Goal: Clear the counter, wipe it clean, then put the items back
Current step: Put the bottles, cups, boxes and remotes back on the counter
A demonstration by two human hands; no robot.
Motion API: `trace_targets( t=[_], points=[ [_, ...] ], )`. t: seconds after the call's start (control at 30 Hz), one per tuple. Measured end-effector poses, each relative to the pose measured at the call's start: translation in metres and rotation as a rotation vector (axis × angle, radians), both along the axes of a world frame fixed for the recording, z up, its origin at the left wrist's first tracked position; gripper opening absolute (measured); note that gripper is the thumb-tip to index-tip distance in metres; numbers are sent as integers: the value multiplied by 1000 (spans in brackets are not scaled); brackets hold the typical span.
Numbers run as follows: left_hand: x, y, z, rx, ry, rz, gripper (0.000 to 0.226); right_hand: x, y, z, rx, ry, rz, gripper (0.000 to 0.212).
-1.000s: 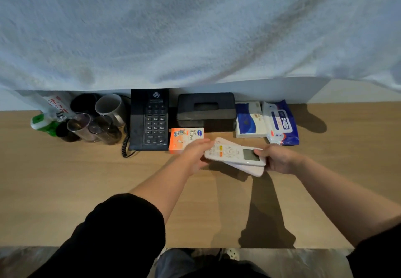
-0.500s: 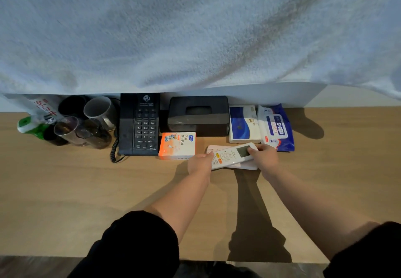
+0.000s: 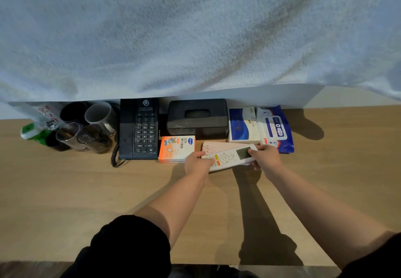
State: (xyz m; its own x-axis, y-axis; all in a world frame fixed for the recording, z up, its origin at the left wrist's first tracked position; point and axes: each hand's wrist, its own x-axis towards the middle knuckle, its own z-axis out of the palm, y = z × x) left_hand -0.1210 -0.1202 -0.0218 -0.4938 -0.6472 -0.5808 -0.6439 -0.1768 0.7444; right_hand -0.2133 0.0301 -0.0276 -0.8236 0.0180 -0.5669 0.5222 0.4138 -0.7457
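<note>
On the wooden counter [image 3: 86, 201] a white remote [image 3: 232, 157] with a small screen lies across a second, pinkish remote [image 3: 213, 146], between an orange box [image 3: 176, 148] and a blue wipes pack [image 3: 275, 129]. My left hand [image 3: 197, 165] grips the white remote's button end. My right hand [image 3: 264, 157] grips its screen end, thumb on top. Both remotes sit low, at or on the counter.
Along the back stand a black phone [image 3: 138, 129], a black tissue box [image 3: 197, 119], a blue-white tissue pack [image 3: 243, 124], mugs [image 3: 99, 115], glasses [image 3: 69, 134] and a green-capped bottle [image 3: 32, 131]. A white towel [image 3: 195, 32] hangs across the upper view.
Both hands carried the two remotes away from me toward the back row, down to the counter beside the orange box. The remotes turned from slanting down-right to slanting up-right.
</note>
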Motion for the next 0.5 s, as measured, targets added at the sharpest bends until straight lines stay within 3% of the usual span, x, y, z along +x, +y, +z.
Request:
trace_targets(
  t=[0.13, 0.23, 0.33, 0.4, 0.5],
  points=[
    [-13, 1, 6, -67, 71, -184, 56, -1, 6, -2, -119, -180, -294, 21],
    [-21, 4, 5, -204, 112, -505, 78, -1, 11, -5, -209, -247, -431, 23],
    [-27, -1, -2, -456, -2, -854, 95, -4, 22, -7, -182, -266, -474, 22],
    [-31, -4, -7, -652, -63, -1037, 93, -7, 30, -9, -130, -262, -472, 23],
    [-36, -7, -13, -808, -100, -1142, 82, -10, 38, -10, -74, -274, -428, 20]
  ],
)
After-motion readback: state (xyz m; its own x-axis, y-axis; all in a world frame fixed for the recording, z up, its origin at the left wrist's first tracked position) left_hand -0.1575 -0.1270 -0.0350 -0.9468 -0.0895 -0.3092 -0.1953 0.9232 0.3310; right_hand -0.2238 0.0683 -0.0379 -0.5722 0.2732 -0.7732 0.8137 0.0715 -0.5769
